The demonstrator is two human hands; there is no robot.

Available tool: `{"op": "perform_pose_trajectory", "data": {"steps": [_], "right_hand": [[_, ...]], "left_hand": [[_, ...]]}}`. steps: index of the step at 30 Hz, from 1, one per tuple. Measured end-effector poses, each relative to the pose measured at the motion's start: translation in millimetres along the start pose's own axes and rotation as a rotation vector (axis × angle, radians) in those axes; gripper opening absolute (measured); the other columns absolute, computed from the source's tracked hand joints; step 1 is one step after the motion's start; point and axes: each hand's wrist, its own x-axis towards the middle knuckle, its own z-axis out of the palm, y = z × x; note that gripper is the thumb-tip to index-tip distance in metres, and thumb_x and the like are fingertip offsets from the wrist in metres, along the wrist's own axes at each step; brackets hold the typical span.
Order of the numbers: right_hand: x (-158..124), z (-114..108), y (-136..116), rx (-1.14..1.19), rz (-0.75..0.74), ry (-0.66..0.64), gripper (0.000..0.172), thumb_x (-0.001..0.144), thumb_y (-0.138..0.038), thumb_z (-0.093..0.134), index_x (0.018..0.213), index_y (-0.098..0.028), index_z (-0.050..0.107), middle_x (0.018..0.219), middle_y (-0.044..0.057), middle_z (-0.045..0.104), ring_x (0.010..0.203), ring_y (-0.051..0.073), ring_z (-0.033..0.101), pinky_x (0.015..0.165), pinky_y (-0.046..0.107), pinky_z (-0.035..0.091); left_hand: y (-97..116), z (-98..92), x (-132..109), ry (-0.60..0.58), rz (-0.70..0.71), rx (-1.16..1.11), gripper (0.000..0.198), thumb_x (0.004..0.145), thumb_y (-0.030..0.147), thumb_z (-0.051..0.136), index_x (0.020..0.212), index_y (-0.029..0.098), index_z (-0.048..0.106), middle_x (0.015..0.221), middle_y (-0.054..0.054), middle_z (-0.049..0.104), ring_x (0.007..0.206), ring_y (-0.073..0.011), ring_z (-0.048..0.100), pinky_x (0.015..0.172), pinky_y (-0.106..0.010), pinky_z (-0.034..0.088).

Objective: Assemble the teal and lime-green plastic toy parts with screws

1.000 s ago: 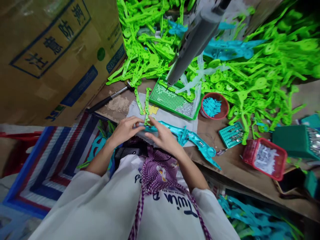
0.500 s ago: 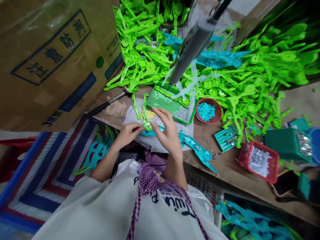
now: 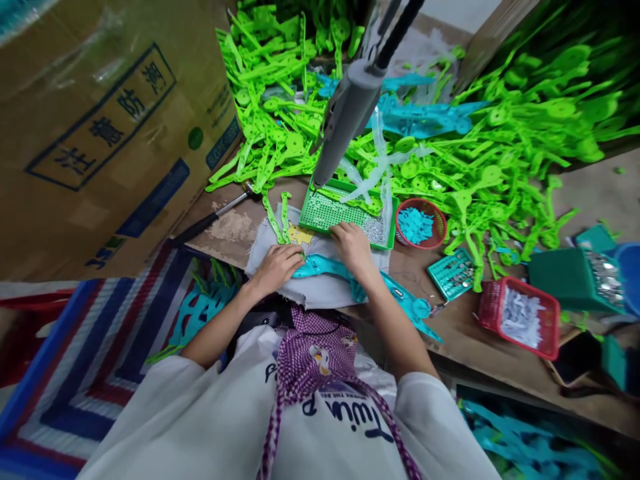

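Observation:
On the grey cloth (image 3: 330, 291) lies a long blue plastic arm (image 3: 325, 265), its right part running past my right forearm. Two narrow green plastic arms (image 3: 285, 217) lead down to its left end. My left hand (image 3: 280, 268) is closed over that joint, its fingertips on the green plastic end beside the blue one, hiding most of the meeting point. At the front rim of the green perforated tray (image 3: 325, 213) is my right hand (image 3: 353, 245), fingers bent and together; whatever they pinch, if anything, is hidden. Small silvery metal pieces (image 3: 375, 230) lie in the tray.
A grey power screwdriver (image 3: 345, 120) hangs over the tray. Green plastic parts (image 3: 490, 177) are heaped behind. To the right stand a red basket of blue pieces (image 3: 420, 243), a teal tray (image 3: 453, 275) and a red basket of white pieces (image 3: 555, 320). A hammer (image 3: 215, 217) and large carton (image 3: 150, 220) are left.
My right hand has left the joint and moved up and right to the tray's front rim. My left hand has shifted slightly right over the joint. The hanging screwdriver appears further left.

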Motion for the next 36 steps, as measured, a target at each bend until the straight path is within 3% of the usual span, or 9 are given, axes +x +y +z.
{"op": "perform_pose_trajectory", "data": {"steps": [6,11,16,21,23,25,29,32,36], "right_hand": [[-9.2,-12.0,20.1,0.036,0.065,0.016,0.032,0.097,-0.018,0.043,0.105,-0.016,0.074,0.098,0.014,0.071,0.093,0.029,0.059,0.082,0.040,0.043],[-48.6,-17.3,-14.9,0.163,0.019,0.213,0.037,0.102,-0.031,0.043,0.128,-0.018,0.064,0.128,0.016,0.066,0.117,0.030,0.058,0.098,0.046,0.046],[-104.2,2.7,-44.5,0.319,-0.007,0.134,0.034,0.103,-0.038,0.043,0.110,-0.021,0.072,0.109,0.012,0.073,0.101,0.026,0.067,0.089,0.043,0.052],[-107.6,-11.3,-70.6,0.419,0.048,0.329,0.041,0.102,-0.041,0.042,0.133,-0.022,0.062,0.128,0.014,0.068,0.124,0.027,0.061,0.104,0.047,0.049],[-96.6,-19.6,-82.5,0.487,0.004,0.228,0.051,0.101,-0.047,0.043,0.144,-0.019,0.052,0.124,0.015,0.070,0.119,0.028,0.064,0.098,0.044,0.053],[-87.0,-22.7,-88.8,0.565,0.025,0.069,0.053,0.101,-0.049,0.042,0.143,-0.019,0.052,0.100,0.010,0.074,0.092,0.024,0.071,0.079,0.036,0.055],[-83.1,-19.5,-82.8,0.572,0.066,-0.050,0.040,0.103,-0.048,0.040,0.104,-0.022,0.071,0.077,0.004,0.070,0.070,0.018,0.066,0.069,0.029,0.050],[-85.7,-22.2,-77.1,0.398,0.031,-0.075,0.035,0.103,-0.041,0.044,0.098,-0.023,0.072,0.093,0.009,0.072,0.087,0.022,0.068,0.082,0.034,0.051],[-81.8,-32.8,-87.7,0.276,0.041,0.078,0.036,0.102,-0.033,0.045,0.132,-0.023,0.062,0.141,0.016,0.058,0.136,0.031,0.050,0.112,0.052,0.037]], "left_hand": [[3.7,-0.5,-2.9,0.000,0.014,0.000,0.020,0.103,0.025,0.049,0.104,0.018,0.067,0.120,-0.011,0.070,0.114,-0.0241,0.063,0.093,-0.038,0.043],[-0.5,-9.9,1.7,0.021,0.009,-0.074,0.023,0.104,0.028,0.046,0.100,0.018,0.067,0.123,-0.011,0.069,0.113,-0.0224,0.064,0.096,-0.038,0.046],[-9.6,-35.9,32.8,0.010,-0.047,0.002,0.023,0.104,0.027,0.046,0.102,0.017,0.066,0.122,-0.010,0.070,0.114,-0.0230,0.063,0.105,-0.042,0.040],[23.5,-54.1,40.0,-0.193,0.134,-0.114,0.023,0.102,0.030,0.049,0.098,0.020,0.069,0.091,-0.005,0.072,0.088,-0.0196,0.067,0.084,-0.032,0.047],[38.9,-58.7,26.9,-0.232,0.183,-0.214,0.018,0.101,0.026,0.052,0.099,0.021,0.070,0.090,-0.004,0.073,0.085,-0.0184,0.068,0.079,-0.029,0.048],[44.6,-63.9,8.2,-0.154,0.087,-0.261,0.016,0.100,0.025,0.054,0.099,0.021,0.069,0.090,-0.003,0.073,0.084,-0.0180,0.067,0.078,-0.028,0.049],[32.3,-69.3,-28.4,-0.056,-0.201,-0.437,0.017,0.095,0.036,0.064,0.093,0.020,0.070,0.081,0.000,0.072,0.073,-0.0150,0.066,0.067,-0.025,0.050],[26.8,-61.9,-40.7,-0.085,-0.253,-0.550,0.017,0.094,0.037,0.067,0.092,0.020,0.072,0.081,0.000,0.073,0.072,-0.0145,0.067,0.065,-0.024,0.050],[36.6,-49.5,-34.0,-0.025,-0.201,-0.497,0.017,0.097,0.031,0.060,0.091,0.020,0.072,0.088,-0.002,0.074,0.084,-0.0170,0.069,0.077,-0.027,0.052]]}}
